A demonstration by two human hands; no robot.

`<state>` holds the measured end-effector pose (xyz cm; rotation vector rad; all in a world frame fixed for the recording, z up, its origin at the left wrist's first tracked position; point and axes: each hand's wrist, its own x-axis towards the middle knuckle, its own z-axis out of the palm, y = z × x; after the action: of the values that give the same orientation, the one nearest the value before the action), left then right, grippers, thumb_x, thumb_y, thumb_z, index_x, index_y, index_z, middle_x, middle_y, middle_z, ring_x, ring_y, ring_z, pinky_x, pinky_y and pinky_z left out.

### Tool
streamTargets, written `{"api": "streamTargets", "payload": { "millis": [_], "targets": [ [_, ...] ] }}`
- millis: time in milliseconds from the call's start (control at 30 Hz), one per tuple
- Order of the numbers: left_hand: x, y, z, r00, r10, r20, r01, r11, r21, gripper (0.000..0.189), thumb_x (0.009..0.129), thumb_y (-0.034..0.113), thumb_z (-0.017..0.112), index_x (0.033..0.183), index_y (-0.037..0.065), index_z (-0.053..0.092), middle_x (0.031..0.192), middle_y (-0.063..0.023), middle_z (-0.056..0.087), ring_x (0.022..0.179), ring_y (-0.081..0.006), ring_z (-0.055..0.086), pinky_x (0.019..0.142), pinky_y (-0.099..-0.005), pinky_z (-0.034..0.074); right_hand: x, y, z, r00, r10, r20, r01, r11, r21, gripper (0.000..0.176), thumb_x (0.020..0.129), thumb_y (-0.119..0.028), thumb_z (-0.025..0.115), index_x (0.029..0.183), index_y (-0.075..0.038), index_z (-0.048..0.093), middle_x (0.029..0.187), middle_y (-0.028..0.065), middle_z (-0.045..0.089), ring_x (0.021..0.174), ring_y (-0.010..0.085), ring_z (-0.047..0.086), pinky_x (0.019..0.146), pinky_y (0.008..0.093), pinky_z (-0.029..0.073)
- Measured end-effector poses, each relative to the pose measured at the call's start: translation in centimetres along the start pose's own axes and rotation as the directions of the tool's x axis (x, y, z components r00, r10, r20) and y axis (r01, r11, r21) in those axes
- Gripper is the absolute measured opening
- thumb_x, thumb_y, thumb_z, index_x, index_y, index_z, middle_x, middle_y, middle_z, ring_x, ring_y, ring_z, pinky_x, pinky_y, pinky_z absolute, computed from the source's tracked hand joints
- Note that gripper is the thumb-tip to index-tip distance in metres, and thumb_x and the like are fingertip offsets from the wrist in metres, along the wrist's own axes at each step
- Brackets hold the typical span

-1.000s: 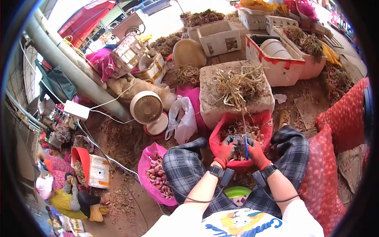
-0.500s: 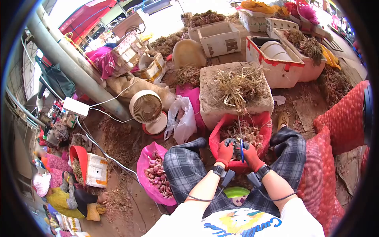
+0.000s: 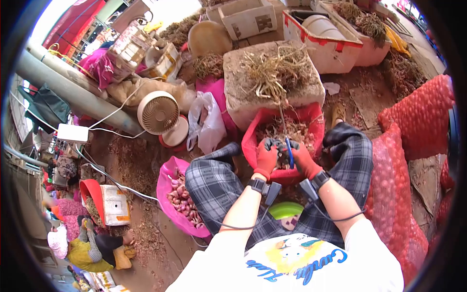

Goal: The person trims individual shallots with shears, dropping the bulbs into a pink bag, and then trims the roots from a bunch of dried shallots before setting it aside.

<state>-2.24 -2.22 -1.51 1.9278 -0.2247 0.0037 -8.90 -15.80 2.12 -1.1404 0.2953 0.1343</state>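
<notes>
Both my hands wear red gloves with dark fingertips and work over a red-lined container [image 3: 249, 144] of dry stems and skins. My left hand [image 3: 267, 158] is closed, its fingers curled at the left of a long thin blade with a blue handle [image 3: 290, 154]. At the right of that handle my right hand [image 3: 305, 159] is also closed, touching or almost touching it. What lies in the fingers is too small to make out. The blade points away towards a bundle of dried stalks [image 3: 272, 73] on a foam box [image 3: 304, 80].
A pink bag of shallots [image 3: 181, 194] stands left of my knee. Right of me lie full red mesh sacks [image 3: 389, 185]. A fan [image 3: 158, 113], a white plastic bag [image 3: 206, 121] and cables are at the left. Another person [image 3: 87, 250] sits farther left.
My view has tilted down and shifted, so the scene sits higher and more to the left. My hands are slightly farther apart, still beside the blue handle.
</notes>
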Motion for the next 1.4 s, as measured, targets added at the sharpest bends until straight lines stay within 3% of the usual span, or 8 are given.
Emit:
{"api": "streamTargets", "payload": {
  "millis": [67, 133, 200, 433, 933, 1100, 1233, 1400],
  "targets": [
    [-0.4, 3.1, -0.5, 0.978, -0.202, 0.048, 0.207, 0.947, -0.247, 0.015, 0.087, 0.013, 0.05, 0.092, 0.006, 0.062, 0.076, -0.0058, 0.063, 0.07, -0.0199, 0.061, 0.068, -0.0321, 0.05, -0.5, -0.6, 0.9, 0.999, 0.018, -0.039, -0.011, 0.984, 0.177, 0.028, 0.083, -0.02, 0.062, 0.105, -0.003, 0.062, 0.089, 0.0032, 0.065, 0.07, 0.0091, 0.06, 0.062, 0.0231, 0.049],
    [1.0, 0.3, -0.6, 0.878, -0.265, 0.399, 0.479, 0.514, -0.712, 0.015, 0.09, 0.014, 0.045, 0.084, 0.01, 0.059, 0.072, -0.0023, 0.06, 0.063, -0.0133, 0.057, 0.058, -0.0259, 0.048, -0.9, -1.2, 0.7, 0.998, 0.052, -0.047, -0.037, 0.961, 0.274, 0.023, 0.086, -0.021, 0.059, 0.102, -0.004, 0.06, 0.084, 0.002, 0.063, 0.068, 0.0108, 0.061, 0.058, 0.0237, 0.05],
    [1.5, 2.5, -1.4, 0.807, -0.356, 0.471, 0.588, 0.418, -0.693, 0.024, 0.096, 0.023, 0.043, 0.081, 0.01, 0.056, 0.072, -0.001, 0.058, 0.059, -0.0098, 0.055, 0.053, -0.0219, 0.046, -0.3, -0.9, 0.5, 0.999, 0.04, -0.031, -0.027, 0.935, 0.353, 0.028, 0.088, -0.023, 0.059, 0.106, -0.003, 0.059, 0.087, 0.0065, 0.065, 0.069, 0.0135, 0.063, 0.061, 0.0258, 0.052],
    [1.0, 4.1, -1.8, 0.83, -0.13, 0.542, 0.519, 0.537, -0.666, 0.029, 0.097, 0.015, 0.044, 0.12, 0.0, 0.054, 0.101, -0.0093, 0.064, 0.088, -0.0192, 0.065, 0.083, -0.0312, 0.053, -0.6, -2.1, 0.2, 1.0, 0.008, 0.005, -0.009, 0.968, 0.249, 0.026, 0.087, -0.02, 0.059, 0.107, -0.003, 0.059, 0.089, 0.005, 0.065, 0.072, 0.0132, 0.064, 0.061, 0.0248, 0.052],
    [0.5, 3.5, -1.3, 0.895, -0.037, 0.444, 0.295, 0.796, -0.528, 0.027, 0.086, 0.0, 0.058, 0.113, -0.002, 0.058, 0.102, -0.0065, 0.065, 0.085, -0.0104, 0.061, 0.076, -0.0246, 0.051, -0.5, -2.5, 0.5, 0.99, -0.079, -0.119, 0.097, 0.984, 0.152, 0.021, 0.085, -0.015, 0.06, 0.101, 0.0, 0.062, 0.092, 0.0082, 0.067, 0.074, 0.0128, 0.065, 0.064, 0.0251, 0.053],
    [0.7, 3.6, -2.1, 0.808, -0.204, 0.552, 0.502, 0.728, -0.466, 0.03, 0.084, -0.001, 0.059, 0.114, -0.002, 0.057, 0.103, -0.007, 0.064, 0.092, -0.0127, 0.06, 0.083, -0.0258, 0.049, -0.1, -2.7, -1.0, 0.982, -0.12, -0.144, 0.125, 0.992, 0.026, 0.021, 0.083, -0.016, 0.063, 0.096, 0.0, 0.062, 0.087, 0.0081, 0.068, 0.074, 0.0132, 0.065, 0.065, 0.025, 0.053],
    [0.2, 3.3, -1.4, 0.919, -0.091, 0.383, 0.289, 0.818, -0.497, 0.032, 0.083, -0.003, 0.059, 0.115, -0.002, 0.057, 0.104, -0.0075, 0.064, 0.093, -0.0121, 0.06, 0.084, -0.0252, 0.048, 0.2, -2.2, -0.8, 0.97, -0.198, -0.138, 0.163, 0.959, -0.232, 0.022, 0.08, -0.019, 0.067, 0.091, 0.0, 0.064, 0.08, 0.0066, 0.067, 0.072, 0.0134, 0.065, 0.064, 0.0278, 0.052],
    [0.1, 2.7, -1.8, 0.831, -0.14, 0.539, 0.476, 0.682, -0.556, 0.032, 0.085, -0.003, 0.056, 0.117, -0.001, 0.056, 0.104, -0.0046, 0.063, 0.092, -0.0098, 0.058, 0.084, -0.0243, 0.047, -0.8, -3.5, 0.2, 0.868, -0.488, -0.095, 0.238, 0.575, -0.783, 0.023, 0.076, -0.019, 0.069, 0.089, -0.001, 0.065, 0.08, 0.0134, 0.067, 0.074, 0.0232, 0.066, 0.07, 0.0355, 0.05]
  ]
}}
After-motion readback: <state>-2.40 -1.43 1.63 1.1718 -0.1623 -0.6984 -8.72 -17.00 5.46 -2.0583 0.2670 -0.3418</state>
